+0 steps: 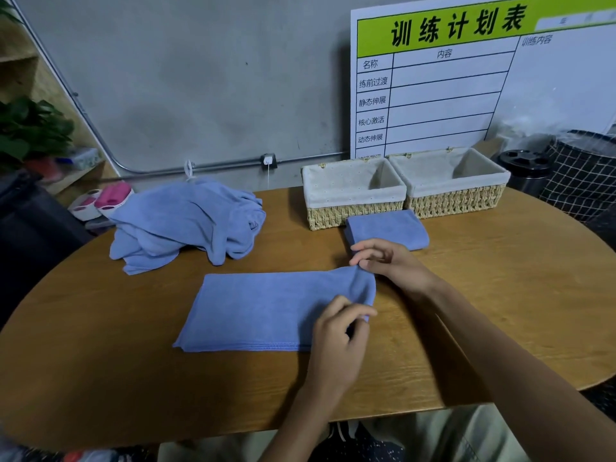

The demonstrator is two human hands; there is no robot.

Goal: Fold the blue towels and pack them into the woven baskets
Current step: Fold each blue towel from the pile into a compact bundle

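Both hands pinch towel [266, 308] | wooden table [500, 295] | grey wall [200, 78] | baskets [353, 208]

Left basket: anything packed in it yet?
Apparently empty: the left basket shows only bare cloth lining; its near floor is hidden. One folded towel lies on the table outside.

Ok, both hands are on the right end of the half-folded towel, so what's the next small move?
Probably carry that end leftward over the towel: left hand and right hand each pinch a right corner, while the left end lies flat.
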